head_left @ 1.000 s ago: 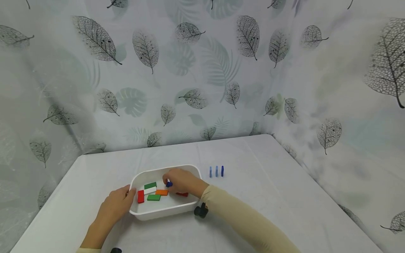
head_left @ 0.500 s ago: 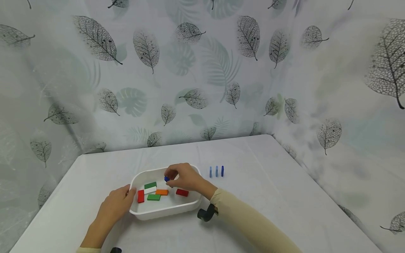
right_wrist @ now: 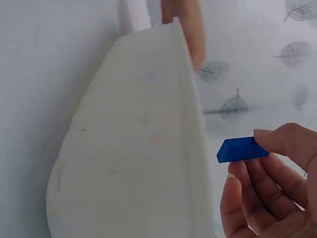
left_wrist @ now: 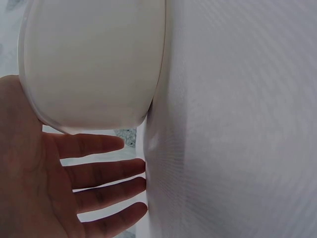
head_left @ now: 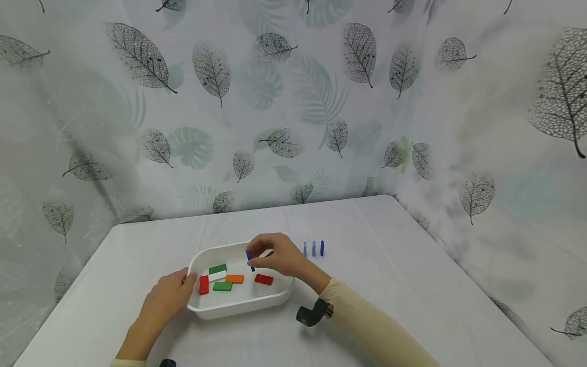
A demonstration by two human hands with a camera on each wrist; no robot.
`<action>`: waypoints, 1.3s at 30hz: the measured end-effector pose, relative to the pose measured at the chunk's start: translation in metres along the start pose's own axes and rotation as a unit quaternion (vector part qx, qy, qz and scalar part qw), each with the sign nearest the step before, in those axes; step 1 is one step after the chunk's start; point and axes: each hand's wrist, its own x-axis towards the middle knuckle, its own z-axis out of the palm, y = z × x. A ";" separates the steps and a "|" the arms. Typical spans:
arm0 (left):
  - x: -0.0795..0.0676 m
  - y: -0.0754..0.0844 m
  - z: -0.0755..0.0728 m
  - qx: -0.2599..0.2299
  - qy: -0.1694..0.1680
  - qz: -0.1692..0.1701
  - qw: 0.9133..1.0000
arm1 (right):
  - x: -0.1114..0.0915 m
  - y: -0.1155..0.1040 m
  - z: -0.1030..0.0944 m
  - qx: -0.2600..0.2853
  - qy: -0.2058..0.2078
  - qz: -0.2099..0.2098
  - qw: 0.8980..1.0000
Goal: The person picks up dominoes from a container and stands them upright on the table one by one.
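My right hand [head_left: 281, 256] pinches a dark blue domino block [right_wrist: 240, 149] between thumb and fingers, above the right half of a white plastic tray [head_left: 240, 307]. In the right wrist view the block lies past the tray's rim. My left hand [head_left: 166, 296] rests against the tray's left end, thumb at the rim. In the left wrist view its fingers [left_wrist: 106, 173] are straight, spread beside the tray wall, with tips right at the tablecloth. Inside the tray lie a dark red block [head_left: 264, 279], an orange block [head_left: 235, 279], a white block [head_left: 217, 276], a red block [head_left: 204, 285] and green blocks [head_left: 222, 286].
Right of the tray, two light blue blocks [head_left: 314, 248] and a dark blue block [head_left: 322, 248] stand upright in a row. A white cloth covers the table [head_left: 390, 285]. Leaf-patterned curtains [head_left: 284, 102] hang behind and at the sides.
My right hand has risen out of the tray and moved slightly right with the dark blue block, uncovering the dark red block. The left hand and tray stay put.
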 end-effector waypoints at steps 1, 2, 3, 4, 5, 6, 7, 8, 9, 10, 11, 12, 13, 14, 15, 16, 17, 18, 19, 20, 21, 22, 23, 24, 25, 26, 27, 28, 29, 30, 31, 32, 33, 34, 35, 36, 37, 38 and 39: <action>0.000 0.000 0.000 0.000 0.000 0.000 1.000 | -0.002 -0.001 -0.003 0.006 0.003 0.000 1.000; 0.000 0.000 0.000 -0.001 0.000 0.000 1.000 | -0.003 -0.002 -0.005 0.011 0.005 -0.001 1.000; 0.000 0.000 0.000 -0.002 -0.001 0.000 1.000 | -0.005 -0.003 -0.007 0.016 0.008 0.000 1.000; 0.000 0.000 0.000 -0.003 -0.001 -0.001 1.000 | -0.006 -0.003 -0.010 0.020 0.010 0.000 1.000; 0.000 0.000 0.000 -0.005 -0.002 -0.001 1.000 | -0.007 -0.004 -0.012 0.024 0.012 0.001 1.000; 0.000 -0.001 0.000 -0.007 -0.002 -0.002 1.000 | -0.008 -0.004 -0.014 0.026 0.014 0.000 1.000; -0.001 -0.001 0.000 -0.009 -0.002 -0.003 1.000 | -0.009 -0.005 -0.016 0.027 0.016 -0.001 1.000; -0.001 -0.001 0.001 -0.010 -0.002 -0.003 1.000 | -0.010 -0.005 -0.018 0.026 0.017 0.000 1.000; -0.001 -0.001 0.001 -0.010 -0.002 -0.003 1.000 | -0.011 -0.005 -0.020 0.026 0.019 0.000 0.999; -0.001 -0.001 0.001 -0.011 -0.002 -0.003 1.000 | -0.012 -0.005 -0.022 0.025 0.020 0.000 0.999; -0.001 -0.001 0.001 -0.010 -0.002 -0.003 1.000 | -0.013 -0.005 -0.024 0.027 0.022 0.000 0.999; -0.001 -0.001 0.001 -0.010 -0.001 -0.003 1.000 | -0.014 -0.006 -0.026 0.028 0.023 0.000 0.999; -0.001 -0.001 0.001 -0.009 -0.002 -0.004 1.000 | -0.015 -0.006 -0.028 0.028 0.025 -0.001 0.999; -0.001 -0.001 0.001 -0.008 -0.002 -0.004 1.000 | -0.016 -0.006 -0.031 0.029 0.026 -0.002 0.999; -0.001 0.000 0.001 -0.007 -0.002 -0.004 1.000 | -0.018 -0.007 -0.033 0.032 0.028 -0.004 0.999; -0.001 0.000 0.001 -0.007 -0.003 -0.005 1.000 | -0.019 -0.007 -0.036 0.033 0.030 -0.007 0.999; -0.001 0.000 0.000 -0.008 -0.003 -0.006 1.000 | -0.020 -0.007 -0.038 0.033 0.032 -0.011 0.999; -0.001 0.000 0.000 -0.008 -0.003 -0.006 1.000 | -0.022 -0.007 -0.041 0.031 0.036 -0.012 0.999; -0.001 0.001 0.000 -0.008 -0.003 -0.006 1.000 | -0.023 -0.007 -0.043 0.030 0.040 -0.013 0.999; 0.000 0.001 0.000 -0.007 -0.003 -0.005 1.000 | -0.025 -0.006 -0.046 0.028 0.044 -0.013 0.999; 0.000 0.001 0.000 -0.007 -0.002 -0.004 1.000 | -0.027 -0.005 -0.049 0.026 0.049 -0.012 0.998; 0.000 0.001 -0.001 -0.008 -0.002 -0.004 1.000 | -0.028 -0.004 -0.051 0.023 0.054 -0.010 0.998; 0.000 0.001 -0.001 -0.007 -0.003 -0.003 1.000 | -0.029 -0.003 -0.054 0.021 0.059 -0.006 0.998; 0.000 0.001 -0.001 -0.007 -0.003 -0.002 1.000 | -0.031 -0.002 -0.057 0.018 0.063 -0.002 0.998; 0.000 0.001 -0.001 -0.007 -0.003 -0.001 1.000 | -0.032 -0.001 -0.060 0.014 0.067 0.000 0.998; 0.000 0.001 -0.001 -0.007 -0.003 -0.001 1.000 | -0.034 0.000 -0.063 0.010 0.070 0.001 0.997; 0.000 0.001 -0.001 -0.007 -0.003 -0.001 1.000 | -0.035 0.001 -0.065 0.009 0.073 0.003 0.997; 0.000 0.001 -0.001 -0.007 -0.003 -0.001 1.000 | -0.037 0.002 -0.068 0.007 0.076 0.004 0.997; 0.000 0.000 -0.001 -0.008 -0.003 -0.001 1.000 | -0.038 0.002 -0.070 0.005 0.079 0.005 0.997; 0.000 0.000 -0.001 -0.008 -0.002 -0.001 1.000 | -0.040 0.002 -0.073 0.004 0.082 0.008 0.997; 0.000 0.000 -0.001 -0.009 -0.002 -0.002 1.000 | -0.041 0.003 -0.075 0.003 0.085 0.010 0.996; 0.000 0.000 -0.001 -0.009 -0.002 -0.003 1.000 | -0.043 0.004 -0.077 0.002 0.087 0.012 0.996; 0.000 0.000 0.000 -0.009 -0.001 -0.002 1.000 | -0.045 0.005 -0.079 0.001 0.091 0.015 0.996; 0.000 -0.001 0.000 -0.009 -0.001 -0.002 1.000 | -0.046 0.006 -0.081 -0.002 0.094 0.018 0.995; 0.000 -0.001 0.000 -0.009 -0.001 -0.002 1.000 | -0.047 0.007 -0.083 -0.004 0.098 0.021 0.995; 0.000 -0.001 0.000 -0.008 -0.001 -0.002 1.000 | -0.049 0.008 -0.084 -0.006 0.101 0.022 0.995; 0.000 -0.001 0.000 -0.007 -0.001 -0.002 1.000 | -0.050 0.010 -0.086 -0.007 0.103 0.021 0.994; 0.001 -0.001 0.000 -0.006 -0.001 -0.002 1.000 | -0.051 0.011 -0.088 -0.008 0.106 0.019 0.994; 0.001 -0.001 0.001 -0.006 -0.001 -0.003 1.000 | -0.052 0.013 -0.090 -0.009 0.109 0.019 0.994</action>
